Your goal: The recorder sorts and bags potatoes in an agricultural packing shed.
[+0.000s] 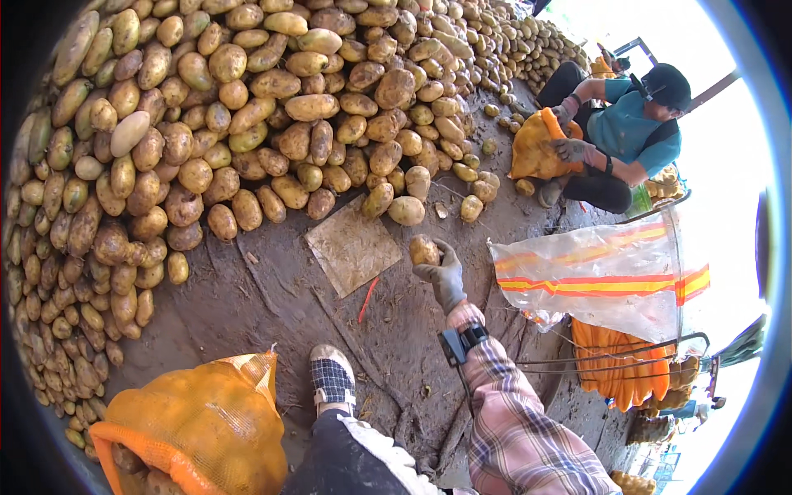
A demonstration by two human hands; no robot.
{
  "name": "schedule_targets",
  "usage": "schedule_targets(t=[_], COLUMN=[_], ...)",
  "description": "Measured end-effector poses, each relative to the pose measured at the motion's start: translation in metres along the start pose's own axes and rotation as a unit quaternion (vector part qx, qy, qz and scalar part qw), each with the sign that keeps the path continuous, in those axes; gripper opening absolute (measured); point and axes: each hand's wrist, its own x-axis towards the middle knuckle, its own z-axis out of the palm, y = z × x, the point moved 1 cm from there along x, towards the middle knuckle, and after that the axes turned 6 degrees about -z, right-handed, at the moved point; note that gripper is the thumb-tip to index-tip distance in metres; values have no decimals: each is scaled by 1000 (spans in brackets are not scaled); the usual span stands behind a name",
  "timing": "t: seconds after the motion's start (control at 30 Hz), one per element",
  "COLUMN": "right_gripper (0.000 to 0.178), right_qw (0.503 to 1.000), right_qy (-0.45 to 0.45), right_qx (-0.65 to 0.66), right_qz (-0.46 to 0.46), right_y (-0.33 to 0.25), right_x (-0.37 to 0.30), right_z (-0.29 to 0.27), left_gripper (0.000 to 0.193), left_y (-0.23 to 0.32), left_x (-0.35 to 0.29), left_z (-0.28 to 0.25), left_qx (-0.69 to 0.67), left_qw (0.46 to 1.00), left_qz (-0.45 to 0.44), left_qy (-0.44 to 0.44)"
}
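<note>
My right hand (446, 276), in a grey glove, grips a brown potato (424, 250) between thumb and fingers. It is held above the muddy ground, in front of the near edge of a large heap of potatoes (272, 107). The arm wears a pink plaid sleeve with a dark device strapped at the wrist. My left hand does not show. At lower left, beside my shoe (332, 378), an orange mesh bag (206, 417) bulges with potatoes, some showing at its mouth.
A flat brown board (353, 246) lies by the heap. At upper right a gloved co-worker (631, 128) sits holding an orange mesh bag (540, 146). On the right, a metal frame (615, 356) stands with a translucent striped sack (594, 276) and orange bags (619, 363).
</note>
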Motion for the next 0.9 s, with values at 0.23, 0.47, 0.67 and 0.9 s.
schedule_targets(t=[0.23,0.47,0.67,0.9], right_gripper=[87,87,89,98], right_qw=[857,698,687,620], right_qy=[7,-39,-289,-424], right_qx=[-222,-175,-190,-295], right_qz=[-465,-693,-639,-590], right_y=[-152,-308,-374,-322], right_x=[-114,-194,-306,-371], right_z=[57,83,157,216], left_gripper=[27,43,58,53], left_y=[-46,29,73,89], left_x=[-10,-53,-87,-121], left_z=[-122,-79,-37,-14], left_qx=[-120,-270,-49,-148], left_qw=[950,938,942,954], left_qz=[67,209,320,236], left_qy=[280,65,90,108])
